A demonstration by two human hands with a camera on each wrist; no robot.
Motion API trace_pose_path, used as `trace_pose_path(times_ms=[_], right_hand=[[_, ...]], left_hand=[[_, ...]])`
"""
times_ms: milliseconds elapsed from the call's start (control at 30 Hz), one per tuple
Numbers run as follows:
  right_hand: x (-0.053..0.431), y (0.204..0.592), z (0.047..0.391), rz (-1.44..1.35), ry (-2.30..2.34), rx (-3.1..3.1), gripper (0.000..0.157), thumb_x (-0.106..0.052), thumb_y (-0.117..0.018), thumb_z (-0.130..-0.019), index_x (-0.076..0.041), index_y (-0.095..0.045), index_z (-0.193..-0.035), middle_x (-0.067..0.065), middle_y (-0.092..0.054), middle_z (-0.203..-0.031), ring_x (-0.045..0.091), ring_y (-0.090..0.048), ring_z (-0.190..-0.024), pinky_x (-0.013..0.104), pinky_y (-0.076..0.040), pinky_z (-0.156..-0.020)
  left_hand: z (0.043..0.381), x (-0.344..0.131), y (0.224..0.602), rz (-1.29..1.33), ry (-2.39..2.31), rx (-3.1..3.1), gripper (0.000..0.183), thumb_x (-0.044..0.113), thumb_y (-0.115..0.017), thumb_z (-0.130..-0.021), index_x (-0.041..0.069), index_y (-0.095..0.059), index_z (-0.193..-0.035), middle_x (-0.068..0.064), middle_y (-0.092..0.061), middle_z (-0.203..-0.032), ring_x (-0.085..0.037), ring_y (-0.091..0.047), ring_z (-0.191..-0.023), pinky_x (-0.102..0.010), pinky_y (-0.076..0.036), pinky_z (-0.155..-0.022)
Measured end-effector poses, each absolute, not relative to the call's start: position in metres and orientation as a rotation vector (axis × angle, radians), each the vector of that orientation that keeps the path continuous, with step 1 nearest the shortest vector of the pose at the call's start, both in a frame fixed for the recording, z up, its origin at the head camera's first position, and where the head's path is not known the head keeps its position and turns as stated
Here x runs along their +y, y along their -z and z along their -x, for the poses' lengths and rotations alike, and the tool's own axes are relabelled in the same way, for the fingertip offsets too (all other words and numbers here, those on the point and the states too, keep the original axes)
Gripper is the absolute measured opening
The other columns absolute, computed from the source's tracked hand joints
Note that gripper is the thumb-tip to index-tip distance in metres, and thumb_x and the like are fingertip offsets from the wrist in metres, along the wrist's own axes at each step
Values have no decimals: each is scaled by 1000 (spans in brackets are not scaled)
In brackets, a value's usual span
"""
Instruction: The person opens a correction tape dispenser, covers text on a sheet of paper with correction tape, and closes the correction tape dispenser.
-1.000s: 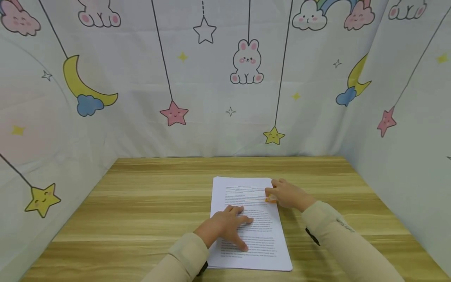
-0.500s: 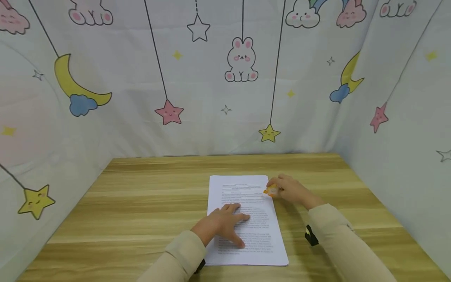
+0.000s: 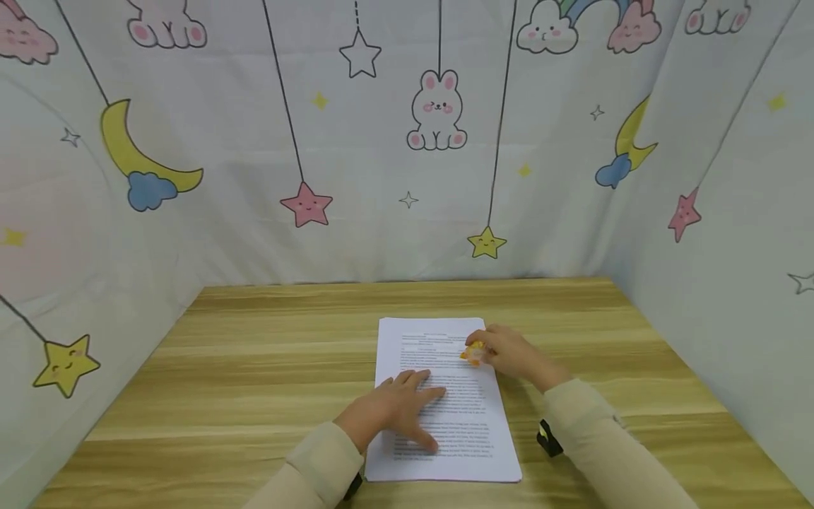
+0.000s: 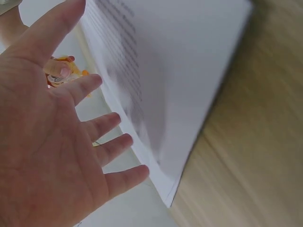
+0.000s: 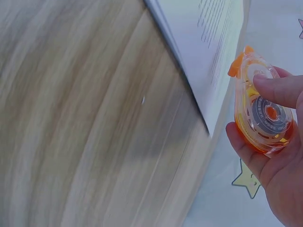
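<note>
Paper (image 3: 461,417) lies beneath the splayed left hand (image 3: 400,408).

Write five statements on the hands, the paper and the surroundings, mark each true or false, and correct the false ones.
1. The right hand holds an orange-and-clear tape dispenser. True.
2. The left hand is clenched in a fist. False: its fingers are spread over the paper stack.
3. The paper stack lies flat on the wood-grain table. True.
4. The backdrop behind the table is plain black. False: it is pale, with cartoon figures such as a rabbit.
5. In the head view, the left hand sits lower in the picture than the right hand. True.
</note>
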State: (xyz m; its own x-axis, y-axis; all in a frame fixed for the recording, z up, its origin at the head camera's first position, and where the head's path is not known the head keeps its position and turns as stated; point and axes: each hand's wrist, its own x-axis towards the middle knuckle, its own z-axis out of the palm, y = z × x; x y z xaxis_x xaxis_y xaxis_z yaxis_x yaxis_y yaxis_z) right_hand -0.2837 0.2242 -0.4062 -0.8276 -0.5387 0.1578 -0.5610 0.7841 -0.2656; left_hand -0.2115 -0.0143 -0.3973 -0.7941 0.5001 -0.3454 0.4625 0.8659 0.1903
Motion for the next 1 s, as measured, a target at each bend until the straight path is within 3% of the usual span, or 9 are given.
trace_pose_path(times_ms=[233, 633, 1000], right_hand=[[208, 406, 282, -938, -430, -2856, 35, -1, -62, -82, -11, -57, -115, 5, -60, -90, 15, -54, -80, 34, -46, -72], [167, 403, 290, -987, -457, -2908, 26, -6, -63, -83, -18, -63, -106, 5, -60, -95, 18, -54, -83, 38, -46, -75], [135, 410, 295, -1020, -451, -2868, 28, -3, -63, -83, -19, -65, -106, 5, -58, -95, 21, -53, -86, 39, -46, -79]], left_hand=[[205, -35, 394, -650, -151, 2661, 86, 62, -71, -66, 34, -36, -140, -13, -20, -153, -33, -19, -140, -51, -23, -110], [209, -39, 400, -589, -180, 2640, 81, 54, -76, -65, 37, -41, -136, -9, -21, -152, -30, -21, -140, -57, -36, -99], [210, -39, 401, -655, -134, 2663, 81, 56, -75, -64, 36, -42, -136, -11, -23, -151, -32, -24, -138, -56, -38, -98]])
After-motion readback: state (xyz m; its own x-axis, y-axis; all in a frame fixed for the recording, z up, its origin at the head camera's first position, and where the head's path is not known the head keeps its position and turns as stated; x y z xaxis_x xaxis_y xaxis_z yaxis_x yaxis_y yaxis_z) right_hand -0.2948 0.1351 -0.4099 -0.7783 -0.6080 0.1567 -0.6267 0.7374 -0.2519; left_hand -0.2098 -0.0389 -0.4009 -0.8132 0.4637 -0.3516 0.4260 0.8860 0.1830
